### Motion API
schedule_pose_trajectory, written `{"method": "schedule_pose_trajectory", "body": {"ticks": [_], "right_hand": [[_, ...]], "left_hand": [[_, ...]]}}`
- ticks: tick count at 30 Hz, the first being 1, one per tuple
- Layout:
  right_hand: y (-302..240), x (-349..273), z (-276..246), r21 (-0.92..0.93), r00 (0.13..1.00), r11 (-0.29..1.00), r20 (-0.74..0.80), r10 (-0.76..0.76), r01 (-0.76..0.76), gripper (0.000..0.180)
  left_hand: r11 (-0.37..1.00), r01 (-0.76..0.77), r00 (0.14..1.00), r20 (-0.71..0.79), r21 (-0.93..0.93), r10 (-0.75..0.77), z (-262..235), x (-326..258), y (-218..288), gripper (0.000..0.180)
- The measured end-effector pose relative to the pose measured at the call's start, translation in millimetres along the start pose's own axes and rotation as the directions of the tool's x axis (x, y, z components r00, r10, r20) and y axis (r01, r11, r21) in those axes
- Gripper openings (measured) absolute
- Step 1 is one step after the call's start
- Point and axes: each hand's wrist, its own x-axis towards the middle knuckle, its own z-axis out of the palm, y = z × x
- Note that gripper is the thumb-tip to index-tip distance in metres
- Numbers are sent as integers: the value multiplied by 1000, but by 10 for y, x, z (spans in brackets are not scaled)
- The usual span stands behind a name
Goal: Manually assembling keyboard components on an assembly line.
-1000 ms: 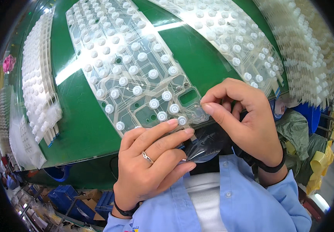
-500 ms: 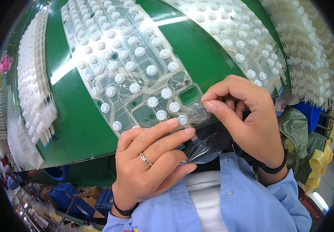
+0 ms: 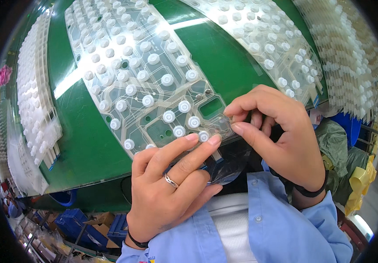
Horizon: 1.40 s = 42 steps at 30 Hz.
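Handling: clear membrane sheet [image 3: 154, 87] reads as thin, light and floppy; the printed circuit traces and the loose white rubber domes [image 3: 184, 106] on it look easy to shift or crease, so a careless tug is a risk.
Grip point: near edge of the sheet, at the bare margin beside the green window cut-out [image 3: 211, 106], not over the domes.
Sheet position: lying flat on the green table [image 3: 83, 144], its near corner overhanging the table edge toward the body.
Left hand [image 3: 171, 184]: palm turned up under the near corner, index and middle fingertips [image 3: 192, 137] pressed on top of the margin close to the last dome; ring on one finger.
Right hand [image 3: 281, 131]: thumb and forefinger brought together in a pinch on the sheet's right near edge; other fingers curled behind.
Hands overall: close, not touching, both on the same sheet.
Beneath the hands: loose clear film [image 3: 228, 164], wrinkled; cannot tell whether it is held.
Surroundings: second domed sheet [image 3: 259, 39] to the right, stacked white dome strips [image 3: 33, 109] on the left.
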Motion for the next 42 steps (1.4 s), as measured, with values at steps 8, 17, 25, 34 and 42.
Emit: {"method": "schedule_pose_trajectory", "body": {"ticks": [8, 17, 25, 34, 42], "right_hand": [[41, -43, 26, -75, 996, 994, -25, -88, 85, 18], [14, -56, 79, -309, 977, 933, -52, -209, 183, 16], [57, 81, 150, -373, 949, 925, -260, -178, 71, 43], [113, -555, 62, 177, 990, 983, -118, 73, -51, 16], [24, -563, 284, 216, 986, 976, -165, 2, 34, 27]], "left_hand": [[1000, -3, 1000, -3, 2, 3, 11, -11, 9, 31], [1000, -4, 1000, -7, -14, 4, 6, -5, -7, 30], [999, 0, 1000, -15, -47, -1, -14, 9, -16, 29], [986, 157, 984, -75, -60, -162, -262, -269, -107, 28], [845, 50, 985, 164, -533, 45, -291, -270, 78, 21]]}}
